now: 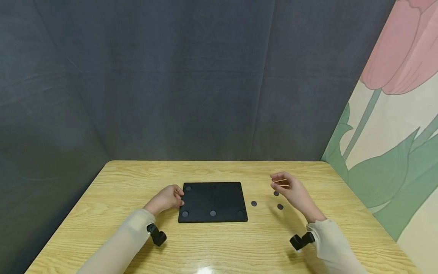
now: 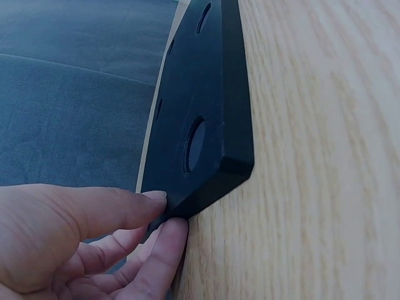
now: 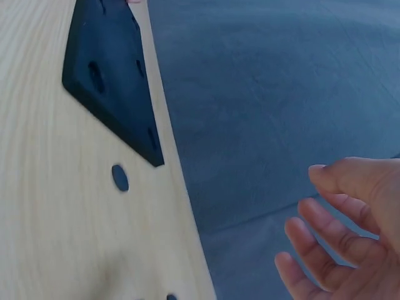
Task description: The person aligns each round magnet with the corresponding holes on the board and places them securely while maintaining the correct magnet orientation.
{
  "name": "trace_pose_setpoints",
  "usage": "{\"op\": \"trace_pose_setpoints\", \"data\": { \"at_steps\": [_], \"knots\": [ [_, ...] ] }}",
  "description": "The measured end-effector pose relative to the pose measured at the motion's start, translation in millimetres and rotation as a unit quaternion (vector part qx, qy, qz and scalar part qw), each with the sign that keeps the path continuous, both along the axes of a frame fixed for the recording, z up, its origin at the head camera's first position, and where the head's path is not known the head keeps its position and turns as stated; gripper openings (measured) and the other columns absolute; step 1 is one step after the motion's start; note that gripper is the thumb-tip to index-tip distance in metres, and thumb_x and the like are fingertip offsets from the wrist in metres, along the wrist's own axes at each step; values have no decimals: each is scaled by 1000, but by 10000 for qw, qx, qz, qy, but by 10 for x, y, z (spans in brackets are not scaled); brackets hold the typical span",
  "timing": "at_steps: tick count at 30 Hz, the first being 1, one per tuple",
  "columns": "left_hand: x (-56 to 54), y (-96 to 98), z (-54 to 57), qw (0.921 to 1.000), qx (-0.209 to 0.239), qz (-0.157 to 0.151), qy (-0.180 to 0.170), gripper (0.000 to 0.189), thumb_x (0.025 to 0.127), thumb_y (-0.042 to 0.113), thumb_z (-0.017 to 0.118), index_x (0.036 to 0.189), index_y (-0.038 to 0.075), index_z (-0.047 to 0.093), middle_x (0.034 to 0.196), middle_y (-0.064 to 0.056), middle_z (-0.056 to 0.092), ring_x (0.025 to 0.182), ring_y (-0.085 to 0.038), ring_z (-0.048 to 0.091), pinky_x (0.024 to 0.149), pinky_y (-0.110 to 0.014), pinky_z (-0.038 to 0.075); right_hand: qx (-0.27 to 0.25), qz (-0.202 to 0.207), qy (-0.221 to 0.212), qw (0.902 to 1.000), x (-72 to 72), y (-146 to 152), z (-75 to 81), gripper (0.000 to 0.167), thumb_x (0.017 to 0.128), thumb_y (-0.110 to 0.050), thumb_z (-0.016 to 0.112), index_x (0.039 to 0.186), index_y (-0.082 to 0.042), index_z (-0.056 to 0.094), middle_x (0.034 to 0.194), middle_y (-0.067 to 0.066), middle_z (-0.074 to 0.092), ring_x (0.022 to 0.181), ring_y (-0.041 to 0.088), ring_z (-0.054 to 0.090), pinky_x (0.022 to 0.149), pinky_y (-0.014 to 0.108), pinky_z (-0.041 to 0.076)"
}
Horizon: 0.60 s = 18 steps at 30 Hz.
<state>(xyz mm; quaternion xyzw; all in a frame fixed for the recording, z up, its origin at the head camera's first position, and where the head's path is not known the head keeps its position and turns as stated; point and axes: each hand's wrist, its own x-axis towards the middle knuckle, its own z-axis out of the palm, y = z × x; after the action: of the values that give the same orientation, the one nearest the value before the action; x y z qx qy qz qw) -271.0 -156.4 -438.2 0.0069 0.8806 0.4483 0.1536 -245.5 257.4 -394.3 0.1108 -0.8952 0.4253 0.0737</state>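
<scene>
A flat black board [image 1: 219, 198] with round recesses lies on the table. My left hand [image 1: 166, 199] pinches its left edge, the thumb on top and fingers against the side in the left wrist view. Grey discs show in the board's upper-left, lower-left and lower-middle recesses, the last disc [image 1: 213, 213] near the front edge. The other recesses look dark. Right of the board lie three loose dark discs: one disc [image 1: 254, 203] closest to it, another disc [image 1: 280, 206], and a third disc [image 1: 276, 193] beneath my right hand [image 1: 292, 190]. That hand hovers with relaxed, parted fingers, holding nothing.
The light wooden table [image 1: 137, 173] ends at a dark grey curtain [image 1: 191, 83] behind and on the left. A wall hanging with tulips [image 1: 393, 49] stands at the right. Each wrist wears a small black camera.
</scene>
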Motion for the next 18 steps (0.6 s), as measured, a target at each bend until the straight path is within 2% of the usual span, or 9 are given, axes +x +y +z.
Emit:
{"op": "trace_pose_setpoints", "data": {
  "at_steps": [6, 10, 18],
  "knots": [
    [-41, -10, -41, 10000, -1, -5, 10, 28, 81, -4, 69, 105, 0, 56, 88, -11, 55, 72, -21, 55, 63, -30, 46, 197, -54, -106, 9997, 36, 147, -94, 26, 92, -11, 66, 115, -1, 61, 111, 20, 63, 99, 30, 64, 82, 33, 53],
    [-62, -16, -58, 10000, 3, -5, 30, 27, 81, -4, 69, 105, 0, 56, 87, -11, 55, 71, -21, 55, 63, -30, 46, 312, -34, -227, 9992, 70, 216, -156, 25, 90, -7, 67, 113, 1, 62, 110, 21, 64, 98, 30, 64, 80, 32, 53],
    [-34, -1, -27, 10000, 63, -4, -12, 27, 81, -6, 68, 105, -1, 56, 85, -11, 54, 69, -20, 54, 62, -30, 45, 405, 79, -646, 9971, 118, 332, -306, 29, 87, -7, 69, 113, 6, 61, 108, 21, 65, 94, 28, 63, 74, 24, 51]
  ]
}}
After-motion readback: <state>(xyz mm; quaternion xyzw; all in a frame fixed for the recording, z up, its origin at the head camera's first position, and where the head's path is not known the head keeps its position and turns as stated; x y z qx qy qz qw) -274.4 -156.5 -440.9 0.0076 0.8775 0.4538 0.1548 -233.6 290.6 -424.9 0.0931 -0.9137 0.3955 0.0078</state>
